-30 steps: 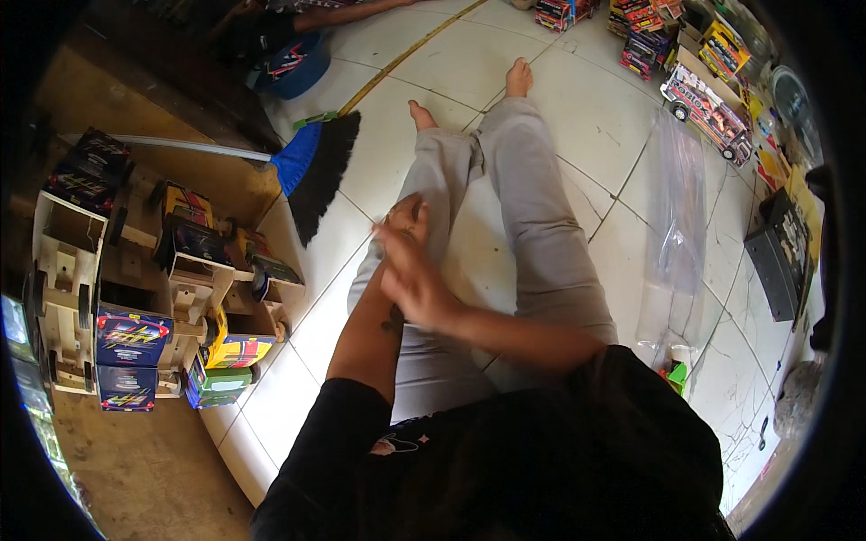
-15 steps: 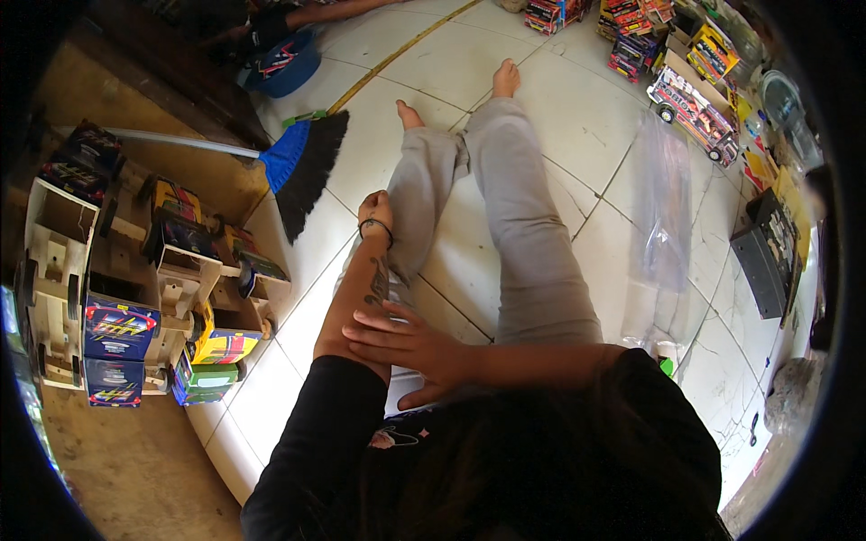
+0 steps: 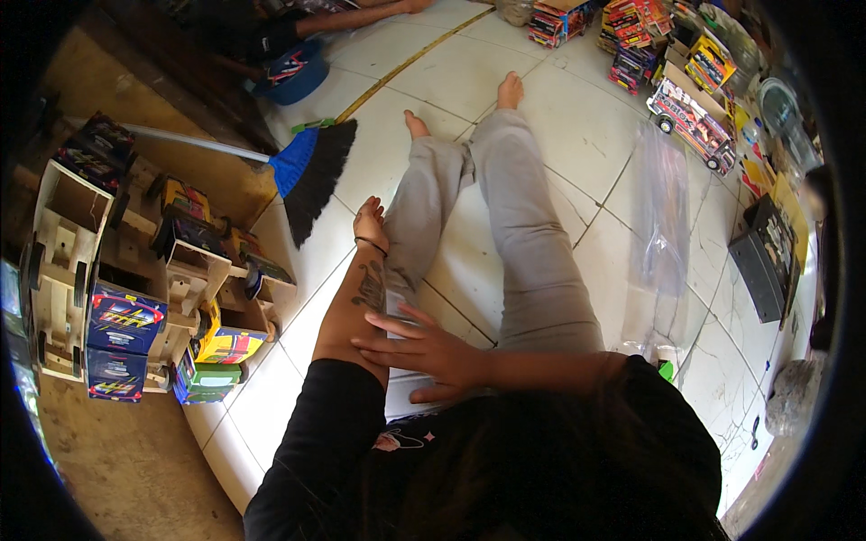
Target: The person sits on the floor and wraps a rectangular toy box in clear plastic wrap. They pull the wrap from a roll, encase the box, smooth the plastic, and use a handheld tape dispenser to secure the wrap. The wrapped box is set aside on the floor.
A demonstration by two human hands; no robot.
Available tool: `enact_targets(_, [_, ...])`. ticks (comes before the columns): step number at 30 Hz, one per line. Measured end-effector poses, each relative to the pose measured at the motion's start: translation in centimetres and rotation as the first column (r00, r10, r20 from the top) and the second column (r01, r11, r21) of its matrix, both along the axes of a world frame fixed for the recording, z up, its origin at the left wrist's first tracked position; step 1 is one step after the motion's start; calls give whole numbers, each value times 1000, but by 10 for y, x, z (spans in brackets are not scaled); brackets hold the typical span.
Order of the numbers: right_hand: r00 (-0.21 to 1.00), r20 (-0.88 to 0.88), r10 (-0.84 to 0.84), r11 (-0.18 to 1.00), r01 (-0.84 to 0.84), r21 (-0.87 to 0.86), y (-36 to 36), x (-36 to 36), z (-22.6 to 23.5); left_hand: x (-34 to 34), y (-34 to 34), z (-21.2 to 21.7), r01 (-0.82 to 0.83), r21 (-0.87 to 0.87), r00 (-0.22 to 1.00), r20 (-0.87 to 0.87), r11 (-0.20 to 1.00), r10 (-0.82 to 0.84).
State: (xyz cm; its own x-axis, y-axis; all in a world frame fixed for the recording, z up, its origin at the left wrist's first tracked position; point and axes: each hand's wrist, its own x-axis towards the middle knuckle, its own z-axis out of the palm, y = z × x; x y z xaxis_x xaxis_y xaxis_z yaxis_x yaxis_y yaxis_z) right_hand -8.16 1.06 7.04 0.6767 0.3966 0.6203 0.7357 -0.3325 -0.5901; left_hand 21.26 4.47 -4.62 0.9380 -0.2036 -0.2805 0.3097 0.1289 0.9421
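My right hand (image 3: 433, 352) reaches across my body with its fingers spread. Its fingertips rest on my left forearm (image 3: 347, 311), just below the black sleeve. My left hand (image 3: 371, 224) lies beside my left trouser leg (image 3: 419, 194), fingers loosely bent and nothing visible in it. A dark band (image 3: 371, 244) circles the left wrist, and a tattoo marks the forearm. Both legs, in light grey trousers, stretch out over the white tiled floor (image 3: 456, 279). Left of my left hand is a broom (image 3: 311, 176) with a blue head and black bristles.
Wooden toy trucks (image 3: 126, 316) with colourful printed sides are stacked at the left. On the right lie clear plastic sleeves (image 3: 661, 221), a toy truck (image 3: 690, 122) and a black box (image 3: 760, 257). Another person's arm (image 3: 361, 16) shows at the top, near a blue basin (image 3: 298, 81).
My left forearm has rolled, turning the hand palm-up and showing more of the tattoo. My right hand stays on that forearm. The other person's arm reaches farther right.
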Motion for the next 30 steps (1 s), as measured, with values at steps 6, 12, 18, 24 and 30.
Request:
enact_targets(6, [991,-44,124,981,-129,-144,17,52,42,1,5,-6,6,-204,998,-60,979,-19])
enact_targets(12, [969,-84,232,949,-244,-199,35,86,60,4,25,-1,-199,-530,938,-347,824,3])
enact_targets(18, [995,-69,66,987,-75,-139,18,66,38,0,34,2,-439,-722,847,-532,535,-23])
enact_targets(24, [992,-119,30,998,-36,-47,14,53,26,-3,30,-3,-467,-715,836,-549,521,-5])
enact_targets(30, [988,-156,-18,999,23,31,16,46,17,1,30,-3,-461,-717,826,-562,523,-41])
